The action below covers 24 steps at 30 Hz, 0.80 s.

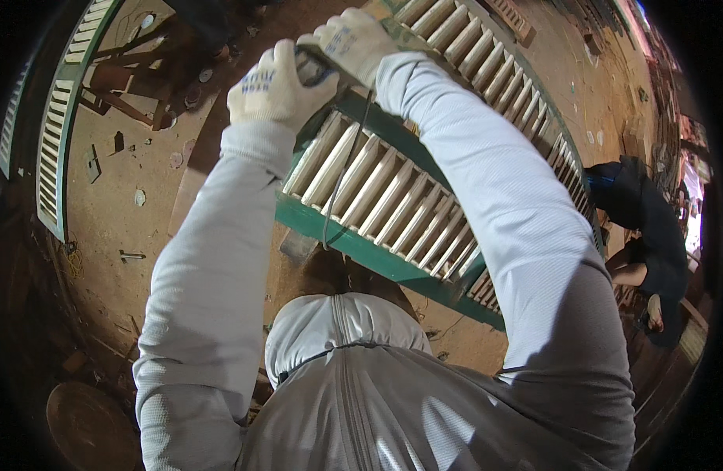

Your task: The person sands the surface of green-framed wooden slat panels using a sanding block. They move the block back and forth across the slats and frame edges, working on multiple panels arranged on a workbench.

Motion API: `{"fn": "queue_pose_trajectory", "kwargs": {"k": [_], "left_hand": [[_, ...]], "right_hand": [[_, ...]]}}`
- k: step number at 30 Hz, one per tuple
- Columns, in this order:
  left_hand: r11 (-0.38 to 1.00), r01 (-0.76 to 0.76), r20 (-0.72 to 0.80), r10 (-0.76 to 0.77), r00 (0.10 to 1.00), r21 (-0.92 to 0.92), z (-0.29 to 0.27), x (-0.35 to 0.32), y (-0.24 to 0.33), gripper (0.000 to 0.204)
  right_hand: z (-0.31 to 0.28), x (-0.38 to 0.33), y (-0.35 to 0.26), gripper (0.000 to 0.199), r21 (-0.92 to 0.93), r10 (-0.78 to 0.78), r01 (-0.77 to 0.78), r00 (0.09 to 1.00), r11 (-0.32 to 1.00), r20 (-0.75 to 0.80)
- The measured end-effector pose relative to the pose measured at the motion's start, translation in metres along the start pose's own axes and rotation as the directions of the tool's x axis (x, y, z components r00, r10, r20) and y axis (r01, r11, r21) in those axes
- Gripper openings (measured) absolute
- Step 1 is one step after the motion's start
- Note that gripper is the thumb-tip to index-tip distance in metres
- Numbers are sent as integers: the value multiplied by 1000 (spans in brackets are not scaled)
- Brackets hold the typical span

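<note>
both gloved hands, left hand (273,85) and right hand (351,41), clamp a power tool (314,69) (mostly hidden) on the green louvered shutter (393,200).

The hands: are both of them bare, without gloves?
No. The left hand and the right hand each wear a white knitted glove while gripping a tool over the green louvered shutter.

Both gloved hands, left hand (273,85), right hand (353,41), grip power tool (314,69) on green louvered shutter (393,196)

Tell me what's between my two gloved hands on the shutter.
In the head view, a dark tool sits between the left hand and right hand, above the green louvered shutter.
</note>
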<state>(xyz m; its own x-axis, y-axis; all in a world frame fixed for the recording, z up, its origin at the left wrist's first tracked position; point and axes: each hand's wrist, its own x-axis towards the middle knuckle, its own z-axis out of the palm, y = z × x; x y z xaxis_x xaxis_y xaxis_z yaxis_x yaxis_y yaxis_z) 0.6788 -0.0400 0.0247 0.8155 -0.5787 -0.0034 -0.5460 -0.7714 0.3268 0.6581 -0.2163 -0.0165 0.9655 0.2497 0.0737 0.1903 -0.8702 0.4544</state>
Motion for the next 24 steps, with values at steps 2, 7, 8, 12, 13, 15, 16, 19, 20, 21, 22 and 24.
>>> {"fn": "queue_pose_trajectory", "kwargs": {"k": [2, 7, 8, 12, 13, 15, 16, 19, 20, 21, 22, 24], "left_hand": [[1000, -20, 24, 20, 1000, -5, 2, 7, 9, 68], [997, 3, 23, -1, 1000, -81, 3, -21, -13, 67], [995, 12, 17, -10, 1000, -103, 2, -31, -18, 67], [989, 99, -19, -102, 995, -107, -14, -82, -47, 62], [986, 86, -19, -89, 996, -142, -13, -96, -55, 66], [982, 144, -35, -149, 988, -123, -11, -127, -68, 70], [978, 172, -45, -178, 983, -114, -12, -141, -72, 72], [965, 257, -45, -260, 965, -59, -24, -174, -78, 70], [961, 268, -29, -270, 962, -65, -25, -181, -82, 70], [957, 281, -9, -282, 959, -73, -26, -186, -85, 70], [953, 292, 11, -292, 956, -80, -28, -189, -85, 70], [953, 297, 18, -296, 955, -68, -29, -186, -83, 69]], "right_hand": [[28, -7, 13, 25, 0, -4, 4, 1000, 1000, 17], [2, -7, -24, 25, 71, -19, 17, 999, 997, 35], [-10, -9, -33, 30, 92, -18, 16, 1000, 996, 17], [-44, -3, -77, 22, 202, -78, 84, 996, 976, -36], [-48, -7, -90, 19, 215, -92, 109, 992, 971, -88], [-58, -10, -116, 16, 274, -146, 167, 985, 947, -97], [-66, -11, -126, 15, 322, -169, 199, 978, 925, -120], [-86, -14, -152, 13, 328, -206, 253, 964, 910, -170], [-87, -14, -160, 14, 352, -216, 260, 963, 899, -161], [-91, -14, -165, 16, 353, -241, 279, 959, 893, -148], [-93, -15, -167, 18, 355, -264, 295, 955, 887, -135], [-94, -15, -164, 19, 348, -265, 287, 958, 893, -111]]}}
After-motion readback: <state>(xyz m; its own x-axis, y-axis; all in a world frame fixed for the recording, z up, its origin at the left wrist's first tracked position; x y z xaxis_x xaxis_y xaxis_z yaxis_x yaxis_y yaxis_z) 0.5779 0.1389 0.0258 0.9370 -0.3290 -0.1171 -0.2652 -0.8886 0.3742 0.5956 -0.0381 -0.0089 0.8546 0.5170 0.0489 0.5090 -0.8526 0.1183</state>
